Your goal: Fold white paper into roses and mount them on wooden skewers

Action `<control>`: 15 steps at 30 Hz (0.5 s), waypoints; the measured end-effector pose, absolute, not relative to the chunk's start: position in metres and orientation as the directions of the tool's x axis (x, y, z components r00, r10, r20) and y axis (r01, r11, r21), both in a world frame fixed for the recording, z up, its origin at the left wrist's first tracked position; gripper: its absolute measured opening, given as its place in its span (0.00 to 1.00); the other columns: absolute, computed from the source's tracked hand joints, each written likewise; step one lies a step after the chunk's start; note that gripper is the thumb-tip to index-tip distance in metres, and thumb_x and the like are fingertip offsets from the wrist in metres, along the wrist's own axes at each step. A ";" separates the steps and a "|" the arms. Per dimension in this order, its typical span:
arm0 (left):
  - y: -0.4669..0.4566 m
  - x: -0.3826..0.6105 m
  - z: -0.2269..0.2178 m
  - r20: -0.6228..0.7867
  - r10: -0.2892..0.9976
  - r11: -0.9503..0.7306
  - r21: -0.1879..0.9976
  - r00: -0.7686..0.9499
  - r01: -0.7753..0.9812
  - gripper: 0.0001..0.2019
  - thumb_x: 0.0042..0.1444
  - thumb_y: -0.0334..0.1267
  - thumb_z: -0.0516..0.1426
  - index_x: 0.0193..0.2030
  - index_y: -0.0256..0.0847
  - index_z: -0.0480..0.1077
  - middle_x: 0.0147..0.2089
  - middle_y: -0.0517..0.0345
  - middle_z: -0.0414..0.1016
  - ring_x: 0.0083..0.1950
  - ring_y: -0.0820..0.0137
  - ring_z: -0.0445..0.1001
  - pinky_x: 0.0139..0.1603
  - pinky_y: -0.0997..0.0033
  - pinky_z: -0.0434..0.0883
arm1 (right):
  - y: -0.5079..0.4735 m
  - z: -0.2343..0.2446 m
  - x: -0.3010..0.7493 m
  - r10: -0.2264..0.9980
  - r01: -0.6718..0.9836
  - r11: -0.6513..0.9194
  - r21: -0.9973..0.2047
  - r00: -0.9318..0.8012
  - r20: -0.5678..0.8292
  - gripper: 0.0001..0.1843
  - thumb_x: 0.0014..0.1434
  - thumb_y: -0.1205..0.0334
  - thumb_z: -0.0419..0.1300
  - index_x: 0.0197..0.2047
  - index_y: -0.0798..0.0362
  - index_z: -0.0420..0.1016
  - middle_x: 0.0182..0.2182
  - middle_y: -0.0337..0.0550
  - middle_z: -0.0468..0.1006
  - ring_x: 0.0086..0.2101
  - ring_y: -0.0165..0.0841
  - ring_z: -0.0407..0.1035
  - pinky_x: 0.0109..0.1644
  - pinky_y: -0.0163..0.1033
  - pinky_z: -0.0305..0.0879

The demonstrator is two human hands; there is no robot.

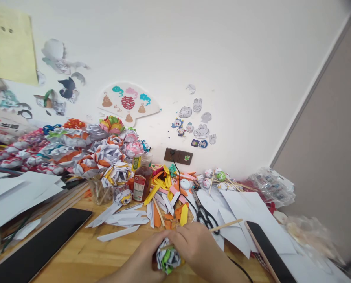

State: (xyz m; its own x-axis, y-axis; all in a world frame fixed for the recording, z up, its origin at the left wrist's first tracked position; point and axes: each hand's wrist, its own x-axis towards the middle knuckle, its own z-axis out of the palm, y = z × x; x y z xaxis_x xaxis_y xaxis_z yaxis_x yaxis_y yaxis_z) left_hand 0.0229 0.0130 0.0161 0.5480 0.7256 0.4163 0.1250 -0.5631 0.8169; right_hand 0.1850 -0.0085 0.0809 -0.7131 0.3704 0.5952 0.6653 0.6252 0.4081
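My left hand (141,259) and my right hand (194,245) meet at the bottom middle of the view, both closed round a small folded paper flower (168,257) in white, grey and green. A thin wooden stick (226,225) runs from the flower out to the upper right, past my right hand's fingers. The flower is held just above the wooden table (83,255).
Black-handled scissors (203,212) lie just beyond my right hand. A brown bottle (142,181), loose paper strips (128,220), a heap of finished paper flowers (75,151), white sheets (246,212), a dark tablet (36,245) and a phone (266,245) crowd the table.
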 end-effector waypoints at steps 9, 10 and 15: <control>0.013 0.023 0.021 0.424 0.716 -0.572 0.812 0.555 0.117 0.23 0.41 0.21 0.55 0.45 0.40 0.66 0.45 0.53 0.76 0.45 0.65 0.74 0.49 0.69 0.71 | -0.010 0.081 0.184 0.383 0.647 0.653 0.395 -0.731 0.565 0.10 0.60 0.75 0.48 0.35 0.57 0.70 0.20 0.39 0.73 0.19 0.33 0.65 0.20 0.39 0.49; 0.012 0.023 0.021 0.426 0.716 -0.574 0.811 0.554 0.118 0.22 0.41 0.21 0.55 0.45 0.41 0.66 0.45 0.53 0.76 0.45 0.65 0.74 0.49 0.69 0.71 | -0.010 0.082 0.184 0.389 0.649 0.653 0.392 -0.730 0.561 0.10 0.60 0.75 0.49 0.34 0.56 0.70 0.20 0.39 0.73 0.19 0.33 0.65 0.20 0.39 0.49; 0.011 0.022 0.021 0.417 0.720 -0.571 0.810 0.555 0.132 0.22 0.41 0.22 0.55 0.45 0.41 0.66 0.45 0.55 0.76 0.45 0.64 0.74 0.49 0.69 0.71 | -0.010 0.081 0.183 0.380 0.650 0.644 0.403 -0.730 0.568 0.11 0.60 0.74 0.49 0.31 0.55 0.69 0.19 0.39 0.72 0.18 0.33 0.65 0.20 0.38 0.48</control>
